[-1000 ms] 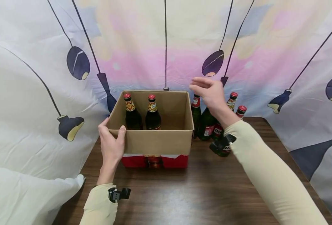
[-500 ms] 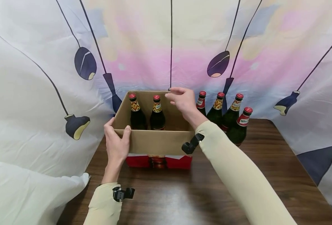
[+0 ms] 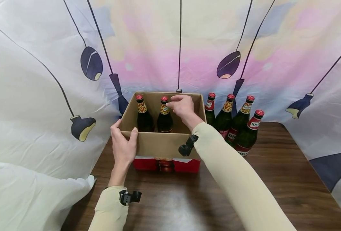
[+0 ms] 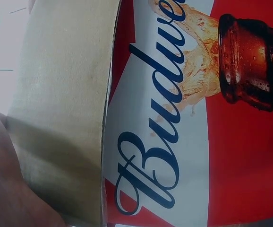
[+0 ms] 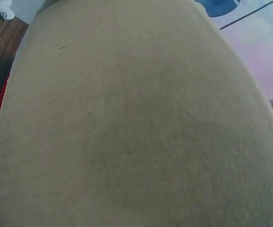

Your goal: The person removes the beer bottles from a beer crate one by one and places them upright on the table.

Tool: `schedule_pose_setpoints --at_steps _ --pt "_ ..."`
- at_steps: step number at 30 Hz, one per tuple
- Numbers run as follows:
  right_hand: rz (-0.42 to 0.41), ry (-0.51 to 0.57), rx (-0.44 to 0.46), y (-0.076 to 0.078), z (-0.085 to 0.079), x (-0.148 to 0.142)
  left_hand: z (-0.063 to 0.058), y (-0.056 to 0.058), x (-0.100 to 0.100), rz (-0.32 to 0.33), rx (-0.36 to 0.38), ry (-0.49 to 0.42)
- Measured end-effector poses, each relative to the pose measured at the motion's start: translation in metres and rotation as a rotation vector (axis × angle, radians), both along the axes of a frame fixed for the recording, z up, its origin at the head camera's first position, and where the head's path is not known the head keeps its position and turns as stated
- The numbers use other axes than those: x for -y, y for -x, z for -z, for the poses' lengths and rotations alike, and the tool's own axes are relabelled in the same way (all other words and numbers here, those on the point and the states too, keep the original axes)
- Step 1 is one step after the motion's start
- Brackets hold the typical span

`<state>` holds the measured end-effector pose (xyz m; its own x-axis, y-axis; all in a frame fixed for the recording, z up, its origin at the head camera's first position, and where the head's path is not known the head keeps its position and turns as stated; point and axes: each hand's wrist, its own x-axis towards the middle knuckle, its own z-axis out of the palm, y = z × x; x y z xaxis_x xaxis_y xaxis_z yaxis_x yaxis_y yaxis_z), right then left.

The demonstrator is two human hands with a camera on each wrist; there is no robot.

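Beyond L grip (image 3: 124,147) & R grip (image 3: 183,107) hangs a patterned curtain (image 3: 211,38); below both, a dark wood worktop (image 3: 176,202). On it, btwn the grips' reach, sits an open carton (image 3: 164,144), brown cardboard up top, red print low on its front; blue "Budwe" lettering in L wrist view.

Inside it, two upright bottles, long axes approx vertical. Near bottle (image 3: 164,123) is immed. L of R grip's fingertips, neck level w/ them; far bottle (image 3: 145,123) is further L, btwn R grip & carton's L wall. R grip's the closer one to near bottle; L grip's off at the front-L corner. Four more bottles (image 3: 236,123) stand R of R grip, outside the carton, bunched by its R wall.

L grip: clamped on carton corner, thumb over front, fingers at L side. R grip: fingers bent, tips at near bottle's neck, just under its red cap (image 3: 164,98). Can't tell if it's pinching or only alongside; R wrist view's mostly cardboard.
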<state>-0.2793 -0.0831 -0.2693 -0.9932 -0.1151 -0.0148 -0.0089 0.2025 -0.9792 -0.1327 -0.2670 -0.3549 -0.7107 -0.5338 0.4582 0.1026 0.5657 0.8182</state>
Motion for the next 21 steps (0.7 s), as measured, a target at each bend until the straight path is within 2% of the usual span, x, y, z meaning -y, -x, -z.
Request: schedule_pose_setpoints --at_steps 7,12,21 --pt "-0.081 0.019 0.020 0.0035 0.0056 0.0048 -0.0007 -0.0015 -0.0024 0.012 0.003 -0.003" --pt "-0.158 -0.038 0.023 0.0034 0.0077 0.0075 -0.0009 -0.0017 -0.0020 0.010 -0.007 0.001" --pt "-0.183 -0.080 -0.005 0.0007 0.0078 0.0081 -0.0002 -0.0028 -0.0003 0.004 -0.012 0.010"
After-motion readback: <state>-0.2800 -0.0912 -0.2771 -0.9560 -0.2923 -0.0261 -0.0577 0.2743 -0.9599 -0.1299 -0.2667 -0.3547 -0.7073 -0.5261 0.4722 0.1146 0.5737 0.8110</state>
